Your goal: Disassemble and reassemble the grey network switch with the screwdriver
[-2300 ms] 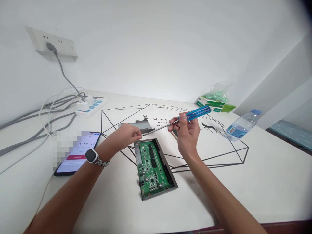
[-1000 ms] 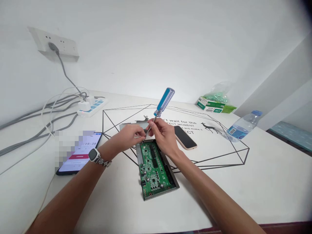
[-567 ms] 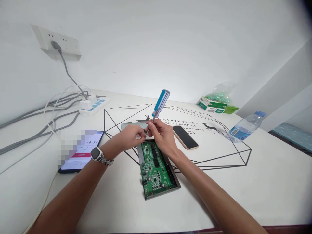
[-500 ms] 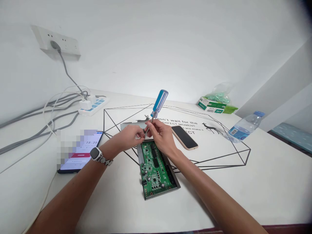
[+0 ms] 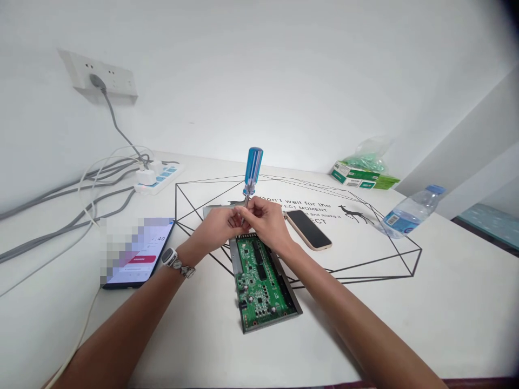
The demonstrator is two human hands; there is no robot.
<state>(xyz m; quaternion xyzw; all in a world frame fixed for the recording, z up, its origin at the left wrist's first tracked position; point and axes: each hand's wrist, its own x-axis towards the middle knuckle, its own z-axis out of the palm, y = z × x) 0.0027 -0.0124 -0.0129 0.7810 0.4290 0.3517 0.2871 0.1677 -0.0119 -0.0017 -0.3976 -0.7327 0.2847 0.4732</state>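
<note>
A screwdriver (image 5: 253,168) with a clear blue handle stands nearly upright, handle up, above the far end of a green circuit board (image 5: 263,292) in a shallow metal case. My right hand (image 5: 267,220) is closed with its fingers pinched round the metal shaft. Beside it, my left hand (image 5: 221,224) is closed too, its fingertips pressed together at the lower shaft; whatever they pinch is hidden. Both hands cover the screwdriver's tip and the far edge of the case. Partly behind my left hand lies a flat grey metal piece (image 5: 208,210).
A phone (image 5: 310,229) lies right of my hands, and a larger lit phone (image 5: 135,265) lies left. A power strip (image 5: 160,181) with cables sits at the back left. On the right are a water bottle (image 5: 411,213) and green-white boxes (image 5: 354,175).
The screwdriver has turned more upright, its handle swinging left. My hands stay together at its shaft, and the view has shifted slightly.
</note>
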